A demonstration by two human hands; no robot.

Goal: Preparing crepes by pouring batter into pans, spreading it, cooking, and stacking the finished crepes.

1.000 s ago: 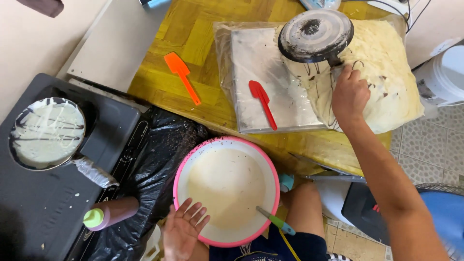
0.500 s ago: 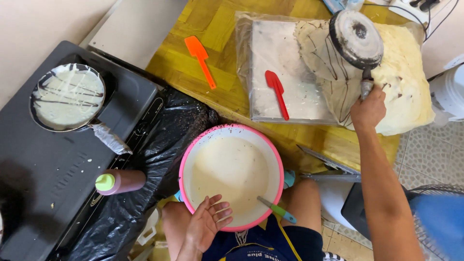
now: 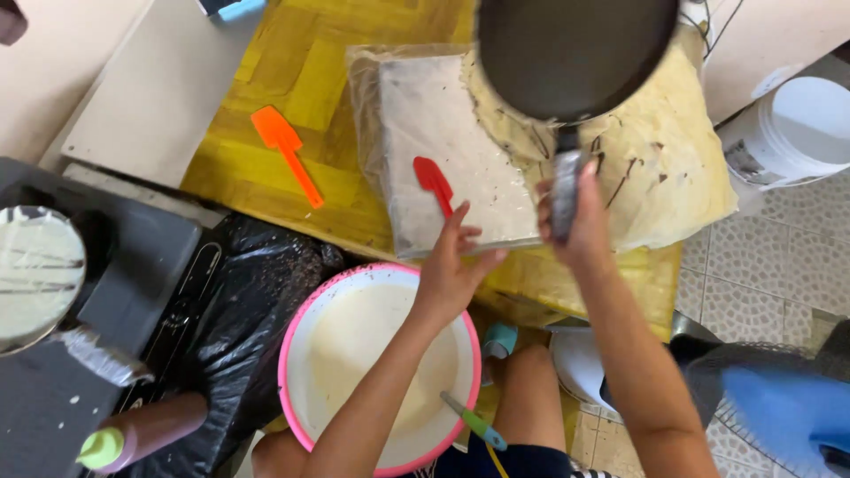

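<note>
In the head view, a dark pan [image 3: 575, 53] is held by its handle in the closed right hand [image 3: 571, 221], raised over the thin sheets [image 3: 664, 168] at the yellow table's [image 3: 257, 168] right edge. The left hand [image 3: 452, 265], fingers spread, empty, reaches the red spatula [image 3: 434, 181], apparently for lifting sheets.

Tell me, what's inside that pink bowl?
The pink bowl holds pale, creamy batter, with a green-handled utensil resting at its rim. The person's left arm covers part of the batter.
</note>
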